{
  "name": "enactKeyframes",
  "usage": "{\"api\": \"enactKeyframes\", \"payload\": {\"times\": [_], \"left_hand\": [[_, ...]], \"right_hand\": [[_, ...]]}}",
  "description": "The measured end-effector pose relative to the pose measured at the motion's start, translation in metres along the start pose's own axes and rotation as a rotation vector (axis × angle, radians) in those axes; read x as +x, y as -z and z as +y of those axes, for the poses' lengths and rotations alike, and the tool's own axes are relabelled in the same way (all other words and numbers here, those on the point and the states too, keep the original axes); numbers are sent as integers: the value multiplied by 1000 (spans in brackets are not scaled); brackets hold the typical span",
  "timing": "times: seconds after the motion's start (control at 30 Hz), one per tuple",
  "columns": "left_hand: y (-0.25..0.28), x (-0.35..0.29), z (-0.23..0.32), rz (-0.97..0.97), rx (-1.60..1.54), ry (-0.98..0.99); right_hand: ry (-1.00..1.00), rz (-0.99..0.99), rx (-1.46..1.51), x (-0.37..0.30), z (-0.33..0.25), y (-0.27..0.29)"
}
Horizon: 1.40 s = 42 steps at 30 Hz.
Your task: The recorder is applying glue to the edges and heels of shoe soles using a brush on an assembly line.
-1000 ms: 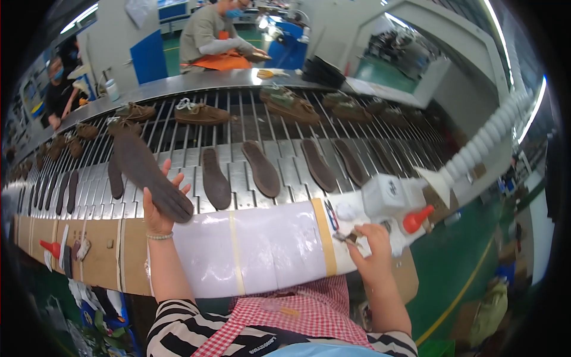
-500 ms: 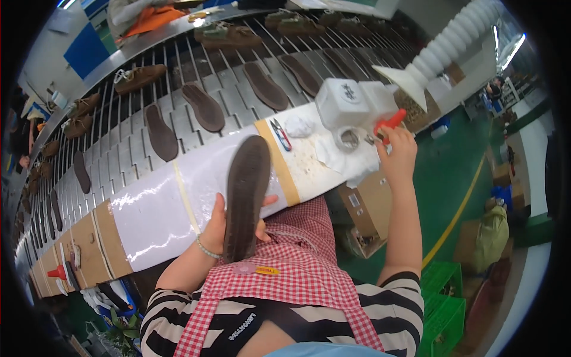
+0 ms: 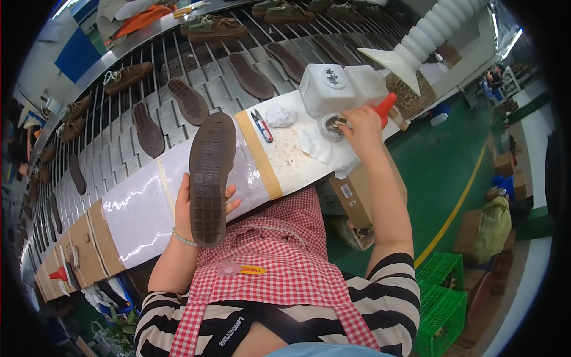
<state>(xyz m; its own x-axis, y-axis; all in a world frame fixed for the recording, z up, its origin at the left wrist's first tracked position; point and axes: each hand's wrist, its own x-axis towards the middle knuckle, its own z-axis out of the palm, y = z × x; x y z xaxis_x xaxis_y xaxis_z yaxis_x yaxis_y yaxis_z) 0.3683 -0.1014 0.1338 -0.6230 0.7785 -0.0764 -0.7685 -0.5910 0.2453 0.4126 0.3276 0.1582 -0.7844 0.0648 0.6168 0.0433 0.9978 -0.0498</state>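
My left hand [image 3: 185, 205] holds a dark brown shoe sole [image 3: 209, 178] upright, its gridded underside in view. Its thumb lies along one edge and fingertips show past the other. My right hand [image 3: 364, 128] is closed at the mouth of a small round jar [image 3: 331, 132]. Between its fingertips is a small brush-like tool [image 3: 341, 121], mostly hidden, its tip at the jar's opening. Right behind that hand stands a red cone-shaped piece [image 3: 385, 106]. White plastic containers [image 3: 324, 89] stand beyond the jar. Red-handled thread snips [image 3: 262, 126] and crumpled white tissue [image 3: 281, 116] lie to its left.
A slatted conveyor [image 3: 172, 140] carries several soles [image 3: 251, 76] and brown shoes [image 3: 128, 77]. A white extraction hose [image 3: 425, 50] hangs at far right. Green crates [image 3: 440, 315] and a cardboard box [image 3: 351, 196] are below the bench. An orange-clad person [image 3: 143, 21] is across the line.
My right hand has moved left from beside the red piece to the jar's mouth. My left hand has lifted the sole slightly and turned its underside more toward me. The whole view has shifted.
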Motion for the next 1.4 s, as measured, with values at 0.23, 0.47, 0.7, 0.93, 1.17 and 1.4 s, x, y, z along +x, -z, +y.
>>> {"api": "enactKeyframes", "payload": {"times": [0.23,0.47,0.7,0.93,1.17,1.4], "left_hand": [[0,3,3,10,-56,-19],[4,13,3,-80,-139,23],[13,14,5,-37,-186,40],[13,11,3,-59,-177,84],[26,8,-18,-139,-204,152],[11,-13,-21,-137,-90,206]], "right_hand": [[-51,-102,-14,0,-9,6],[-79,-56,7,-8,-8,17],[-259,-46,80,-11,-10,21],[-575,54,758,-29,3,43],[-249,70,992,-1,-148,102],[202,-25,709,3,-207,94]]}}
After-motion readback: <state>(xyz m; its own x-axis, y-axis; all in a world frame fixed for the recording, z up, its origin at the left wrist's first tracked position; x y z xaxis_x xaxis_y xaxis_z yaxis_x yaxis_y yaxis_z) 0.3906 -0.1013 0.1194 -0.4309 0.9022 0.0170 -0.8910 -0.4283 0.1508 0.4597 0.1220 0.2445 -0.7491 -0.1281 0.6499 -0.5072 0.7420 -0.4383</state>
